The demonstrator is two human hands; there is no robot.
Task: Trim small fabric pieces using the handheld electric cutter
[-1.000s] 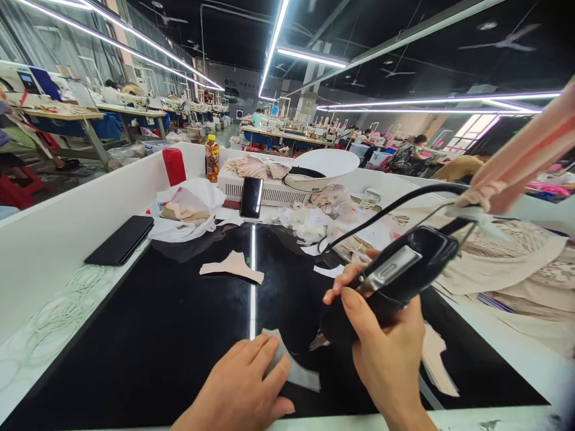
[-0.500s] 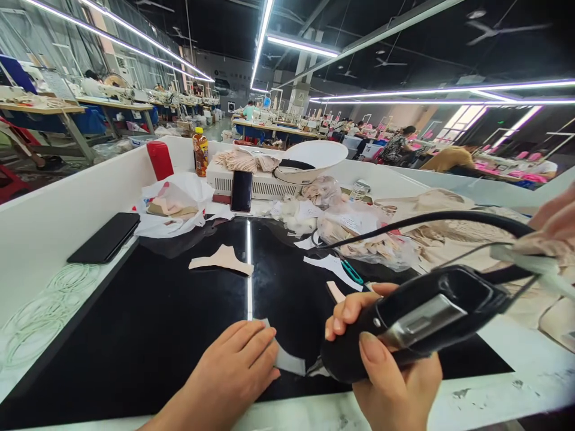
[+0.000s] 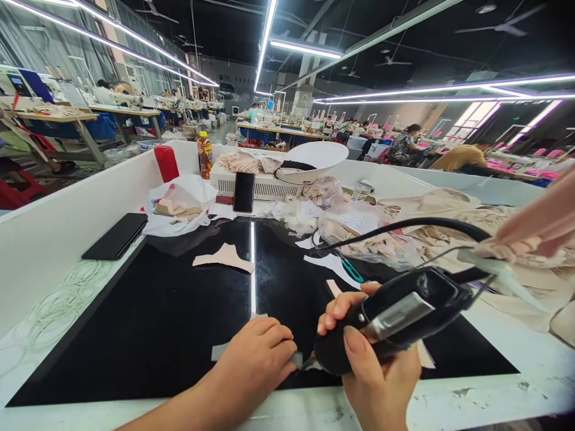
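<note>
Lower centre of the frame: the left hand lies over the middle of a grey piece on the black board, fingers bent and close together; whether it pinches the piece or merely presses it cannot be told. The piece's ends emerge to the left and right of the hand. Lower right of centre: the right hand is wrapped around a black handheld tool, thumb along its near side, the tip directed at the piece's right end (contact cannot be made out). A black cable arches above the tool, and pink fabric is tied at its rear end.

Middle of the frame: a beige piece lies left of the bright reflection; a white piece lies to its right, beside a teal-handled implement. At left, a black case lies beyond green loops.

Beyond the board: a white plastic bag, a phone leaning against a vented box, and a bottle. Upper background: sewing tables and seated people beneath strip lights.
</note>
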